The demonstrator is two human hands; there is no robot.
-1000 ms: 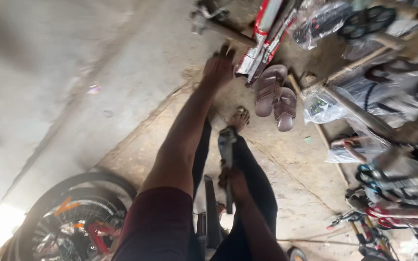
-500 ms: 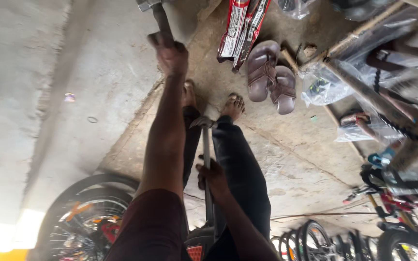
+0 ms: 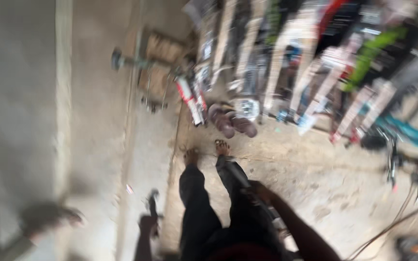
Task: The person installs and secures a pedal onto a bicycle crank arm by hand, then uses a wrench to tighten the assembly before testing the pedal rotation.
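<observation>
I look down at my legs in dark trousers and my bare feet on the concrete floor (image 3: 315,193). My left hand (image 3: 147,224) hangs low beside my left leg, and its grip is closed around a small dark tool (image 3: 152,200) that points away from me. My right hand (image 3: 260,191) rests on my right thigh and holds a long metal part (image 3: 267,212); the picture is blurred, so I cannot tell how tight this grip is. A pair of brown sandals (image 3: 233,122) lies just in front of my toes. A teal bicycle (image 3: 407,140) stands at the right.
</observation>
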